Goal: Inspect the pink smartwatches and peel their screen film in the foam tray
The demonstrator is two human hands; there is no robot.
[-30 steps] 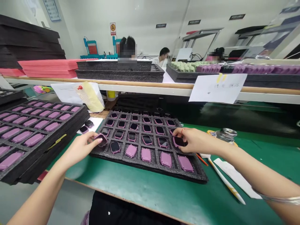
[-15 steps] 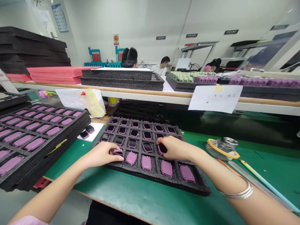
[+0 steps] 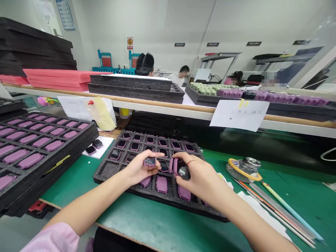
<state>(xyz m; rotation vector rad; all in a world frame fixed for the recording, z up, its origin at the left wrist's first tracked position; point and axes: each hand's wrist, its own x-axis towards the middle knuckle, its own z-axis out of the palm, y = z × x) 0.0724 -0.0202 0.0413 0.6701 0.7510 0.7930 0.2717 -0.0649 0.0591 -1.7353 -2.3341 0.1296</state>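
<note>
A black foam tray point(image 3: 105, 173) lies in front of me on the green mat, its pockets holding several purple watch bodies point(image 3: 161, 184). My left hand point(image 3: 139, 169) is raised over the tray and pinches one purple watch body point(image 3: 149, 161) between thumb and fingers. My right hand point(image 3: 195, 175) is beside it, fingers closed on two purple watch bodies point(image 3: 177, 166) stacked side by side, a dark screen facing me. The two hands are almost touching above the tray's near rows.
A stack of black foam trays point(image 3: 42, 147) filled with purple parts stands at my left. Two loose watch bodies point(image 3: 93, 147) lie on a white sheet. A metal dish on a tape ring point(image 3: 244, 167) and long sticks point(image 3: 283, 206) lie right. A shelf point(image 3: 168, 105) carries more trays; people sit beyond.
Both hands lifted off the tray with watch bodies in them and came together over its near rows. The left-hand pockets of the near rows now stand empty.
</note>
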